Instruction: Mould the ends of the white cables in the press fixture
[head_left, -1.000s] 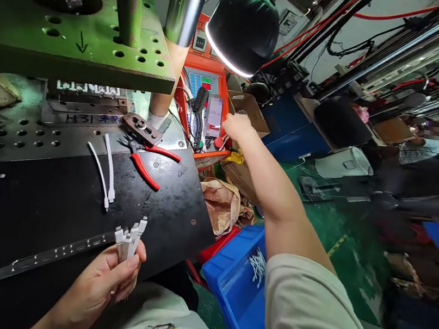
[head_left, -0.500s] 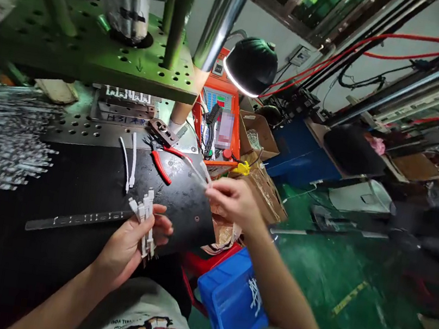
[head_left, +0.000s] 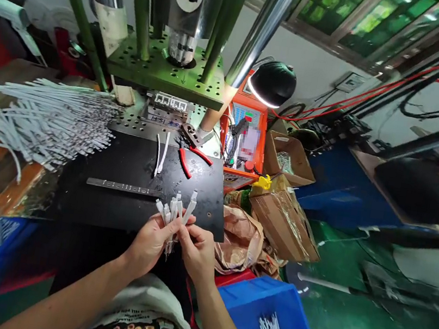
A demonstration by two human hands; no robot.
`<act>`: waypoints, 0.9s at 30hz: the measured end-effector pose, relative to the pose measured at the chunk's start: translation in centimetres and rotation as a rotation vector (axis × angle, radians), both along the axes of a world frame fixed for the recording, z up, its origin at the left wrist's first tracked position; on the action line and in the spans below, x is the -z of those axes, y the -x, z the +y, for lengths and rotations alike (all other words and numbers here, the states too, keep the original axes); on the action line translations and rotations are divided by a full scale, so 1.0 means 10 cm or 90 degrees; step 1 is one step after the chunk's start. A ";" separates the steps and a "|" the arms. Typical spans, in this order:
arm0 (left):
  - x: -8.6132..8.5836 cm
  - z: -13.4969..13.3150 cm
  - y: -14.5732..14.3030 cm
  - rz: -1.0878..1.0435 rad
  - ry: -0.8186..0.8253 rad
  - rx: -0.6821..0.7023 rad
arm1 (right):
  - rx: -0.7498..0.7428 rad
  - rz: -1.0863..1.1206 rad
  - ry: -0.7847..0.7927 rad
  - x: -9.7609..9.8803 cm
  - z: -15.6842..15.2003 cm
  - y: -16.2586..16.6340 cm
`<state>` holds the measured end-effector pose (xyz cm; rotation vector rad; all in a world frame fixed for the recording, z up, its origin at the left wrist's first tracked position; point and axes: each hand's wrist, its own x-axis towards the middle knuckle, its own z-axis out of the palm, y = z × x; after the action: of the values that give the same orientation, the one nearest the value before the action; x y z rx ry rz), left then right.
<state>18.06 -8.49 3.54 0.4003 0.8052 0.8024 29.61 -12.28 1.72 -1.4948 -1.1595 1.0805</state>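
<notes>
My left hand (head_left: 152, 242) is closed round a small bundle of short white cable pieces (head_left: 174, 208), their plug ends sticking up. My right hand (head_left: 197, 249) is pinched on one white piece (head_left: 189, 208) at the right side of that bundle, touching the left hand. Both hands are at the near edge of a black work mat (head_left: 115, 198). On the mat lie a narrow metal strip (head_left: 123, 187), two loose white cable pieces (head_left: 160, 154) and red-handled cutters (head_left: 189, 158).
A green press machine (head_left: 167, 71) stands behind the mat with an orange control box (head_left: 246, 138) and black lamp (head_left: 273, 83) at its right. A heap of white cables (head_left: 44, 119) lies at left. Cardboard boxes (head_left: 283, 218) and a blue bin (head_left: 273, 326) sit at right.
My right hand came back from the orange control box with a white piece and joined the left hand at the bundle. The view swung up and left.
</notes>
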 end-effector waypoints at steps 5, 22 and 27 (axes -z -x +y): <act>0.01 -0.11 0.10 0.063 0.032 -0.112 | -0.188 -0.143 -0.055 0.00 0.10 0.05; 0.37 -1.33 1.07 0.277 0.043 -0.849 | -1.000 -0.317 -0.225 0.16 0.01 1.46; 0.66 -2.06 1.53 0.012 0.126 -1.082 | -1.098 -0.403 -0.277 0.51 -0.10 2.29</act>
<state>2.73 -29.08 -3.03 -0.6178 1.1566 2.2384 6.74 -13.23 -3.36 -0.1324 -3.0703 1.1416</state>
